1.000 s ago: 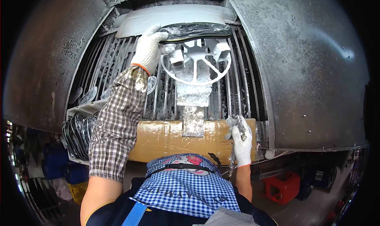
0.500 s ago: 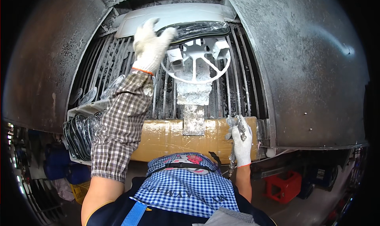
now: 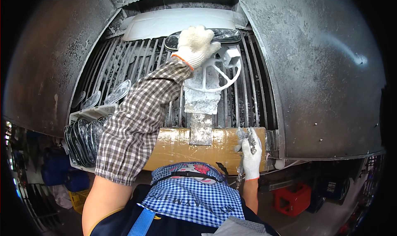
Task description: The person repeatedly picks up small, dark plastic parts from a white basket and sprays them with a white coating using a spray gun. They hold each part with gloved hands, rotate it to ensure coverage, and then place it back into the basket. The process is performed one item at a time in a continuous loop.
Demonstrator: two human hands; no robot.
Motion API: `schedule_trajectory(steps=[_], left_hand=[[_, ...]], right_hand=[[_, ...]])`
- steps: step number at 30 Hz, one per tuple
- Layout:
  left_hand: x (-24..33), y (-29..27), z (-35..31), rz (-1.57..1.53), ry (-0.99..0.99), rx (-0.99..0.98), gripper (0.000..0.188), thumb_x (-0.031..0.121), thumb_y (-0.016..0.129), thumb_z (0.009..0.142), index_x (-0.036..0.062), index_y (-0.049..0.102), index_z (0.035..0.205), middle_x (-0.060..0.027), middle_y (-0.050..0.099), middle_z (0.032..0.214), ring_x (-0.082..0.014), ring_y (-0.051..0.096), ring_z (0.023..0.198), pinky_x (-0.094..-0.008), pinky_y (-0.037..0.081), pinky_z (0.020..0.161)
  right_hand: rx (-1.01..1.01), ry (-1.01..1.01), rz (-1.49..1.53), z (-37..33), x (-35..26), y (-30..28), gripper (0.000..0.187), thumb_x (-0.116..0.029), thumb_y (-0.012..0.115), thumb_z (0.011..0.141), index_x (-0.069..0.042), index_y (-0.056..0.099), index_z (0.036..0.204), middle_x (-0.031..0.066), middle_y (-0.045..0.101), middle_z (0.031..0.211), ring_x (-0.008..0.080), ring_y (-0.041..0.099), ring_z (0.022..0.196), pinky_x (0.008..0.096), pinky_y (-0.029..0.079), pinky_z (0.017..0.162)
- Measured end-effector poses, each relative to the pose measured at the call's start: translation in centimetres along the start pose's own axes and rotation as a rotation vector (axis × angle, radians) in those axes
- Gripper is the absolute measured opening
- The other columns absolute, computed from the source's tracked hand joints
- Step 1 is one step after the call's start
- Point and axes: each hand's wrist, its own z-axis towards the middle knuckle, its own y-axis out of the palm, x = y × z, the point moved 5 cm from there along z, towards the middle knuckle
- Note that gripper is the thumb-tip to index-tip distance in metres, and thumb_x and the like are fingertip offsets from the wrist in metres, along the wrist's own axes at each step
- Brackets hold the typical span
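Left hand (image 3: 196,47), white knit glove: fingers (image 3: 199,32) bunched over the left half of a black, oblong, film-wrapped piece (image 3: 227,36); can't tell if they pinch it or just press. Right hand (image 3: 251,160), same glove, wraps a paint-caked metal spray gun (image 3: 253,146), low, over the front edge.

Black piece lies crosswise at the back of a white, spoked, wheel-shaped stand (image 3: 222,73) with a square-tube post (image 3: 230,57). Seating hidden by the glove.

Risks: a shove on one end could tip or slide the piece off, as its left end seems to overhang. Glove fuzz or loose overspray could mark the surface. Gun's lumpy hose could snag on the brown taped cardboard (image 3: 173,151).

Around: grey metal strip (image 3: 201,132) runs from the cardboard toward the stand; crusted bars (image 3: 134,56) lie beneath. White sheet (image 3: 182,23) behind. White plastic crate (image 3: 105,110) of dark-rimmed wrapped pieces (image 3: 84,138) at left, clear oval pieces (image 3: 118,92) just beyond it.

In the way: brown-checked sleeve (image 3: 132,132) crosses beside the crate; sooty metal side wall (image 3: 326,83) bounds the right.
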Motion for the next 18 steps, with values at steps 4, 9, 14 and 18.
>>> schedule_trajectory(steps=[4, 9, 14, 18], left_hand=[[-1.4, 0.7, -0.7, -0.019, 0.103, 0.070, 0.030, 0.034, 0.066, 0.092, 0.0083, 0.078, 0.101, -0.0157, 0.072, 0.099, -0.0359, 0.070, 0.098, -0.0495, 0.057, 0.087], [-1.7, 0.7, -1.2, -0.093, 0.120, 0.013, 0.027, 0.015, 0.065, 0.090, 0.0093, 0.078, 0.113, -0.0142, 0.075, 0.106, -0.0352, 0.072, 0.103, -0.0461, 0.059, 0.091], [-1.9, -0.1, -2.3, -0.114, 0.184, 0.031, 0.048, 0.000, 0.064, 0.087, 0.0082, 0.070, 0.134, -0.0166, 0.073, 0.120, -0.0355, 0.071, 0.110, -0.0453, 0.059, 0.094], [-2.0, -1.1, -3.6, -0.248, 0.267, 0.132, 0.053, -0.008, 0.063, 0.083, 0.0057, 0.066, 0.134, -0.0216, 0.073, 0.118, -0.0404, 0.070, 0.110, -0.0478, 0.058, 0.096]], right_hand=[[-0.007, 0.028, 0.045, 0.2, 0.7, -0.2, 0.059, -0.009, 0.061, 0.108, 0.003, 0.042, 0.162, 0.0042, 0.068, 0.106, 0.0086, 0.062, 0.082, 0.0256, 0.053, 0.077], [-0.012, 0.008, -0.007, 0.2, 0.2, 0.0, 0.059, -0.010, 0.062, 0.108, 0.003, 0.043, 0.162, 0.0044, 0.068, 0.106, 0.0083, 0.061, 0.082, 0.0255, 0.052, 0.077], [-0.024, 0.014, 0.011, 0.2, 0.6, 0.1, 0.058, -0.010, 0.062, 0.108, 0.003, 0.043, 0.162, 0.0048, 0.069, 0.106, 0.0085, 0.062, 0.082, 0.0253, 0.052, 0.076], [-0.043, 0.013, 0.011, 0.3, -0.6, 0.5, 0.059, -0.010, 0.062, 0.108, 0.004, 0.042, 0.162, 0.0050, 0.070, 0.107, 0.0087, 0.062, 0.081, 0.0252, 0.052, 0.077]])
